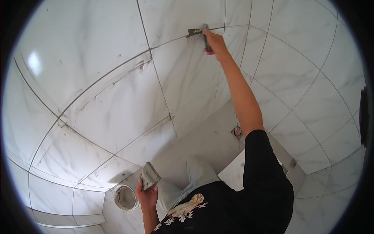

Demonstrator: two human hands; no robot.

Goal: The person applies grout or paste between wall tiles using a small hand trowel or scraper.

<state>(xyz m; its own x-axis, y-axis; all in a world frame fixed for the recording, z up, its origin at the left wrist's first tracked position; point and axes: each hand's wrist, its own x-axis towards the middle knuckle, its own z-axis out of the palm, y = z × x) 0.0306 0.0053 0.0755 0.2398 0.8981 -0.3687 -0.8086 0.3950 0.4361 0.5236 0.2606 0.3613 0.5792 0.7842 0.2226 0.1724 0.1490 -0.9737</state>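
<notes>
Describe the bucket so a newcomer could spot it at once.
Start at the marble-patterned tile wall and drop to the left hand. Beside that hand is the bucket: pale, open-topped, grey-smeared inside. Its round mouth sets it apart from the blocky tool held there.

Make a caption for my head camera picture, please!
Right hand holds a narrow grey tool against grey-veined white tiles; left hand holds a smeared, squarish grey tool.

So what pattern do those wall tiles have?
The wall tiles are white with soft grey, marble-like veins, seen best in the head view.
</notes>
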